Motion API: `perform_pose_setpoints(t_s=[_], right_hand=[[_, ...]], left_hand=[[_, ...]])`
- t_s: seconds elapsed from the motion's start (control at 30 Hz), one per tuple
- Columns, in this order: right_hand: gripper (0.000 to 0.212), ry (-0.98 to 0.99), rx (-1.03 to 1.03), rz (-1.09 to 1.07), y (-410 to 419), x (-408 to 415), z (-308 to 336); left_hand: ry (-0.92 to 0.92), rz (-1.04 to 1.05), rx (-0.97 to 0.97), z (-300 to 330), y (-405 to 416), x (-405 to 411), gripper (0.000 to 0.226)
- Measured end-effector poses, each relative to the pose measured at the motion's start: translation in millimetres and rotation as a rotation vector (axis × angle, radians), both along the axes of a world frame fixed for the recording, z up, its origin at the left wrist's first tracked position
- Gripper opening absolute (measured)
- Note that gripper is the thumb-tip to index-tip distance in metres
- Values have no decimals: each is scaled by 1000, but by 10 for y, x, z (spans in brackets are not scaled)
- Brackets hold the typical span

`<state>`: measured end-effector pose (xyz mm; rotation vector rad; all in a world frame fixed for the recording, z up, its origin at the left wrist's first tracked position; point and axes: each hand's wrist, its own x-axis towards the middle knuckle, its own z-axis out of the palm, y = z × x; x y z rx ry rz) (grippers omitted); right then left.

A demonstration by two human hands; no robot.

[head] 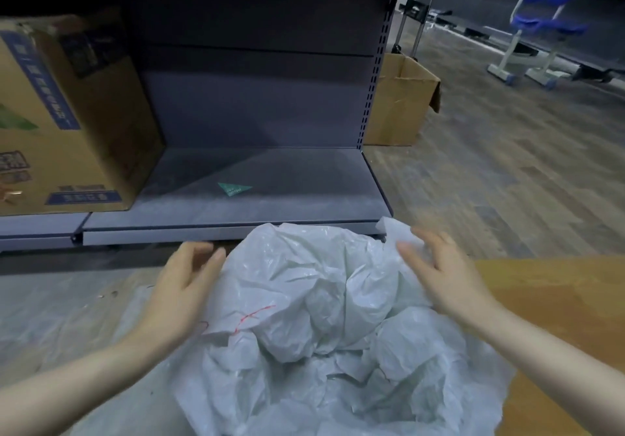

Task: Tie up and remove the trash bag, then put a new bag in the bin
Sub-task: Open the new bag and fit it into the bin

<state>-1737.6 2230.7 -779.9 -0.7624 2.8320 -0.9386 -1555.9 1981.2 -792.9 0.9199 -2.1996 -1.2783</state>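
A white, crumpled trash bag (304, 300) fills the lower middle of the head view, bulging with crumpled paper, one piece marked with red lines. The bin under it is hidden by the plastic. My left hand (182, 287) rests against the bag's left side with fingers apart. My right hand (439, 273) is at the bag's far right edge, fingers spread and touching the plastic, blurred by motion. Neither hand clearly grips anything.
A grey metal shelf unit (236, 229) stands right behind the bag, with a printed cardboard box (67, 124) on its left. An open cardboard box (402, 104) sits on the wooden floor at right. A wooden surface (558, 300) lies by my right arm. A blue chair (541, 26) stands far right.
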Motion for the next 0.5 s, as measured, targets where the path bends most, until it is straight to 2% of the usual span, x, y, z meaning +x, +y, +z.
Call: perform_pose_setpoints(t_s=[0.03, 0.1, 0.17, 0.2, 0.27, 0.33, 0.43, 0.5], right_hand=[[62, -76, 102, 39, 12, 99, -8], [63, -202, 173, 75, 1, 243, -108], [48, -144, 45, 52, -42, 227, -184], [41, -97, -34, 23, -45, 157, -221], [30, -105, -163, -37, -67, -6, -280], [29, -150, -240, -92, -82, -139, -363], [27, -175, -335, -132, -113, -228, -446], [28, -121, -336, -120, -138, -261, -506]], left_hand=[[-15, -37, 87, -39, 48, 121, 21], [-60, -188, 275, -127, 127, 256, 24], [-74, -317, 369, -189, 173, 240, 48], [-75, -331, 390, -200, 198, 187, 50], [-55, -329, 446, -182, 251, 54, 30], [-14, -361, 459, -142, 277, -66, 34], [9, -371, 391, -147, 244, -168, 65], [31, -361, 302, -191, 203, -193, 65]])
